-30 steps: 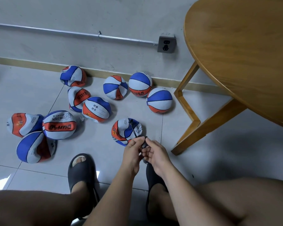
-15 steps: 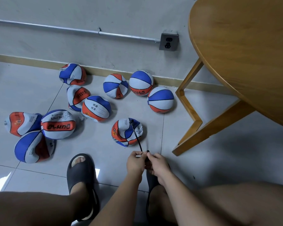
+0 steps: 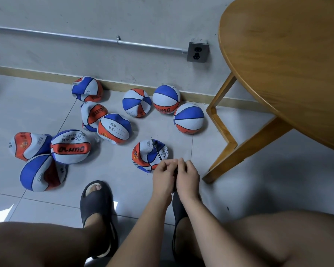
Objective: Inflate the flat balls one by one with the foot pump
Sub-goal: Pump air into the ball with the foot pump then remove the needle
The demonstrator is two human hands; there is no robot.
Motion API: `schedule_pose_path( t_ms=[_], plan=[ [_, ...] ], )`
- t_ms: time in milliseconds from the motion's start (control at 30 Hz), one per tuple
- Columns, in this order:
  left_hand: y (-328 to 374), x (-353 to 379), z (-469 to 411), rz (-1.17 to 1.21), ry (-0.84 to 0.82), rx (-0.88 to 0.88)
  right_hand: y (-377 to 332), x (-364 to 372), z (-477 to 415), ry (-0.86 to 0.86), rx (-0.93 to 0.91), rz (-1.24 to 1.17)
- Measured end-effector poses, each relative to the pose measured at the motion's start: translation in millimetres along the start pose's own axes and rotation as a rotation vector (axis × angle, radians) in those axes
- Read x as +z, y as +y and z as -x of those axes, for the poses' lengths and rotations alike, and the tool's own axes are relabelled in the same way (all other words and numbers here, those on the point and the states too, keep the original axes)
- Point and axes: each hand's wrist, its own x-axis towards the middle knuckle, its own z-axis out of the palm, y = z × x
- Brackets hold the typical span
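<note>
Hose (image 3: 158, 153) running from the crumpled ball (image 3: 143, 158), on the floor (image 3: 123, 182) centre-near, to my left hand (image 3: 163, 173) and right hand (image 3: 188, 175), both curled, pinching its near end; I should seat this joint squarely before pumping.

- A grey wall (image 3: 85, 14) is crossed by a metal pipe (image 3: 66, 35) ending at a socket box (image 3: 198, 53).
- A tan skirting (image 3: 27, 71) is run along its foot.
- The floor (image 3: 27, 105) is laid with pale tiles.
- A round wooden table (image 3: 287, 64) is seen at right.
</note>
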Motion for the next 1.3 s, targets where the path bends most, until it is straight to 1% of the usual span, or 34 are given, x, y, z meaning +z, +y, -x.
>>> schedule_pose_path(
  t_ms=[233, 500, 600, 667, 800, 900, 1000, 1067, 1167, 1300],
  plan=[
    [-30.9, -16.7, -15.2, -0.139, 0.035, -0.08, 46.7, 8.2, -7.6, -0.12, 0.101, 0.09],
    [-73.6, -29.7, -24.7, -0.301, 0.067, -0.209, 89.0, 3.6, -12.2, -0.257, 0.267, 0.225],
    [-67.8, -28.8, -22.5, -0.349, 0.1, -0.151, 78.8, 3.1, -8.4, -0.256, 0.259, 0.201],
    [-52.9, -23.2, -17.5, -0.357, 0.131, -0.067, 62.6, 5.6, -4.4, -0.214, 0.197, 0.163],
    [-11.7, -3.1, -10.9, -0.269, 0.216, 0.134, 9.1, 12.2, -2.2, -0.051, 0.003, 0.055],
    [4.7, 5.4, -5.9, -0.202, 0.206, 0.195, -11.9, 7.7, -2.9, -0.002, -0.055, 0.019],
    [-7.9, -1.4, -5.8, -0.183, 0.161, 0.151, 2.0, 6.8, 0.1, -0.055, -0.034, 0.056],
    [-20.5, -8.0, -7.3, -0.196, 0.169, 0.107, 18.7, 10.1, 1.5, -0.108, 0.008, 0.07],
    [-34.6, -15.9, -10.8, -0.304, 0.183, 0.069, 39.1, 15.4, 0.7, -0.181, 0.047, 0.148],
    [-54.6, -25.8, -16.3, -0.425, 0.118, -0.037, 58.0, 12.9, 2.8, -0.252, 0.154, 0.216]
  ],
)
